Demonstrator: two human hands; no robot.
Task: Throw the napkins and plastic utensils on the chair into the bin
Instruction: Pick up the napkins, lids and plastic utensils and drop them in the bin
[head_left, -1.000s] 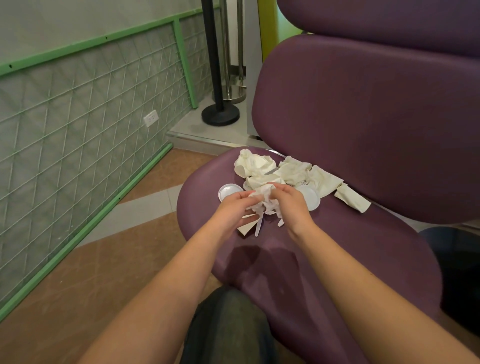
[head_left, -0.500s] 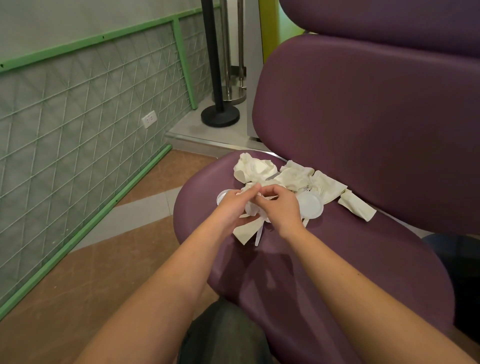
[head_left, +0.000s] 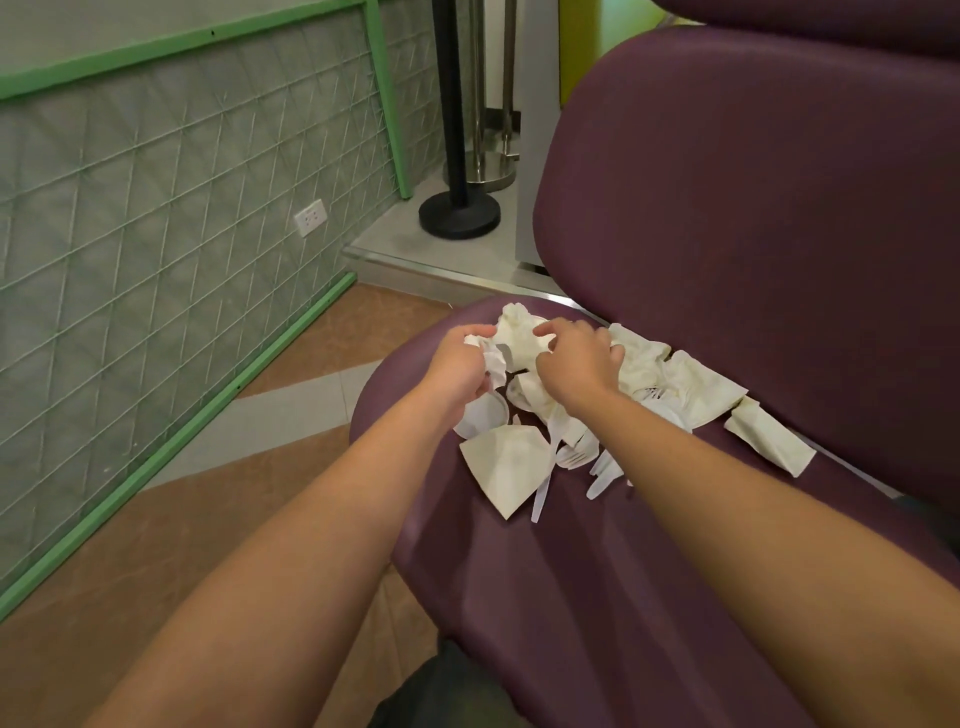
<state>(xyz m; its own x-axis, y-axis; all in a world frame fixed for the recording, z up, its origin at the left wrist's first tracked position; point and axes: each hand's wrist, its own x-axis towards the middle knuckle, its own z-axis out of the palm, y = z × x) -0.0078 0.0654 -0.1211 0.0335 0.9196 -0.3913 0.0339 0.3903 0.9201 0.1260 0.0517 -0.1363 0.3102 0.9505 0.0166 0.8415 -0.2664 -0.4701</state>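
Both hands on litter pile at back of purple chair seat (head_left: 597, 597). Left hand (head_left: 460, 366) fingers curled, gripping crumpled napkin (head_left: 517, 332). Right hand (head_left: 574, 364) fingers bent, clawing same wad. Utensils (head_left: 571, 457) loose beside folded napkin (head_left: 506, 467) (near seat edge). Bin not in view. Risk: slick forks slide from bundle, drop to floor.
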